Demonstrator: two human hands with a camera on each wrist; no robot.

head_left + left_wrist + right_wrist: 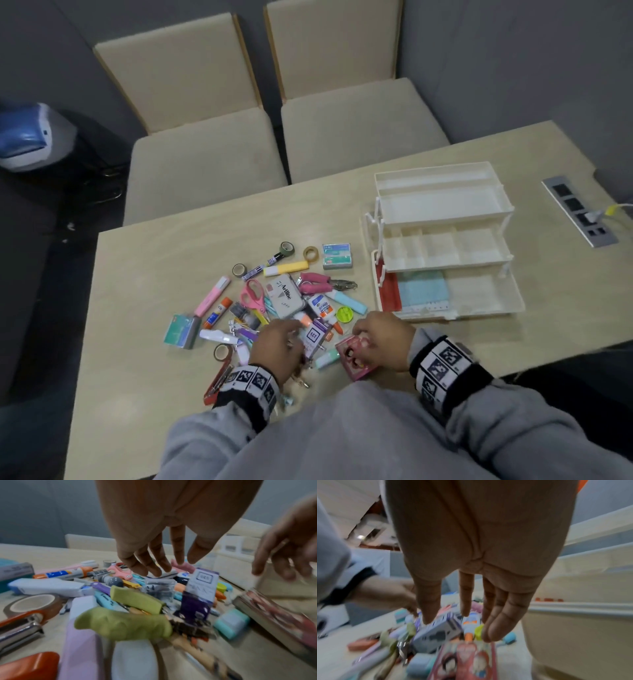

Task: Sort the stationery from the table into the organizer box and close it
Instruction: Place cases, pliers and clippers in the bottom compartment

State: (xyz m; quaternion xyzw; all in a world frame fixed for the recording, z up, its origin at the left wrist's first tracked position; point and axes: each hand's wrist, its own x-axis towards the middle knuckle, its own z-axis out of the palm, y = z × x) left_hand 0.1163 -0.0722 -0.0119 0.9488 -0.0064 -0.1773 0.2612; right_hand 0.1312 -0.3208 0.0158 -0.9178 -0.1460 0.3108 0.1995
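A heap of stationery lies on the beige table (pixel 144 308): pink scissors (pixel 253 294), a white Artline case (pixel 284 296), a glue bottle (pixel 320 305), tape rolls, markers. My left hand (pixel 277 339) (pixel 154 561) hovers over the heap's near side, fingers straight and holding nothing. My right hand (pixel 380 337) (pixel 471 615) hangs open above a pink cartoon box (pixel 354 363) (pixel 467 660), close to a purple-and-white box (pixel 314 334) (pixel 202 584) between both hands. The white organizer box (pixel 479 313) stands open to the right, its tiers fanned out.
Two beige chairs (pixel 205 161) stand behind the table. A metal socket panel (pixel 579 212) with a plugged cable sits at the far right. A red stapler (pixel 215 383) and green-handled punch (pixel 123 626) lie near my left wrist. Red and blue sheets line the organizer's bottom tray.
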